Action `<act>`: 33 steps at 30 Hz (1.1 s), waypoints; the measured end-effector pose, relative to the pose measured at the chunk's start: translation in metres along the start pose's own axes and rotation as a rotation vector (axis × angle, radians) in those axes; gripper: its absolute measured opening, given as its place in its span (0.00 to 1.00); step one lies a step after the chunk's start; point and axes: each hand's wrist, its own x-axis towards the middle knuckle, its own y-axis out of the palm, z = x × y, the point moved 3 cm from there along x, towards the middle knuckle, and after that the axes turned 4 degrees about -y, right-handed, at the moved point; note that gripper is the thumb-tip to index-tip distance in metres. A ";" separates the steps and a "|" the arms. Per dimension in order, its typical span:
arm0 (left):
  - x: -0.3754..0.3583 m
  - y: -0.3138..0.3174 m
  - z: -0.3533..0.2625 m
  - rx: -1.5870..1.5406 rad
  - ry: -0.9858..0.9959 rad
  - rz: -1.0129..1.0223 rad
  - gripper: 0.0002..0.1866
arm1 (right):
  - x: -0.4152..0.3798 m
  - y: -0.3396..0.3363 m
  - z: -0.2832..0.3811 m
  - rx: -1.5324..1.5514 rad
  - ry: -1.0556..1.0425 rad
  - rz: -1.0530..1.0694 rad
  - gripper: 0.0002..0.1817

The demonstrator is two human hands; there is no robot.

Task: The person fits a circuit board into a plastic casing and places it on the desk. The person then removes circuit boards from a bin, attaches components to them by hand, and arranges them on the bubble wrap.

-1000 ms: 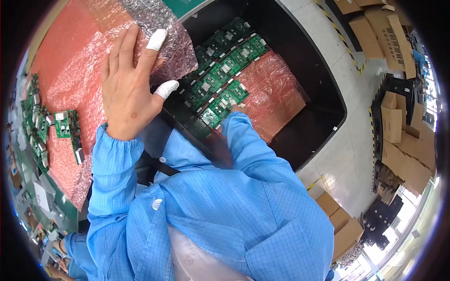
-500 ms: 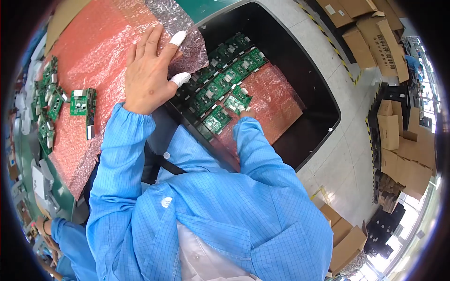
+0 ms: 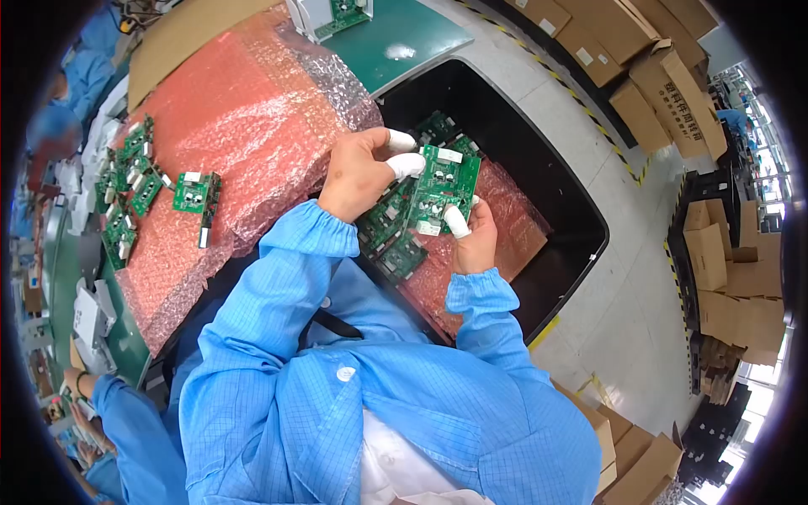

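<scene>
Above the black bin (image 3: pixel 581 198), my right hand (image 3: pixel 476 242) grips a green circuit board (image 3: pixel 448 178) by its lower edge, a white finger cot on the thumb. My left hand (image 3: pixel 358 172) is at the board's upper left edge, its thumb and forefinger in white cots with a gap between them. The left thumb's tip is right at the board's edge. Below, rows of green circuit boards (image 3: pixel 402 257) stand in the bin beside a sheet of pink bubble wrap (image 3: pixel 515 220).
On the left, pink bubble wrap (image 3: pixel 252 109) covers part of the green table (image 3: pixel 433 38). Several circuit boards (image 3: pixel 135 172) lie on it, one board (image 3: pixel 195 194) apart from the pile. Cardboard boxes (image 3: pixel 673 101) stand at the right. Another person's sleeve (image 3: pixel 130 429) shows at lower left.
My right hand has lifted a circuit board up from the bin. My left hand has come off the bubble wrap and moved right to the board, its fingers now bent.
</scene>
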 end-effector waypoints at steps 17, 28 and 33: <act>0.045 -0.008 -0.035 0.158 0.116 -0.119 0.12 | 0.022 0.016 0.001 0.251 -0.011 -0.058 0.15; 0.157 -0.020 -0.047 1.287 0.470 -0.195 0.11 | 0.043 0.024 0.024 0.201 -0.005 -0.169 0.14; 0.117 -0.030 -0.041 0.300 0.224 -0.127 0.17 | 0.057 0.028 0.022 0.032 -0.121 -0.179 0.14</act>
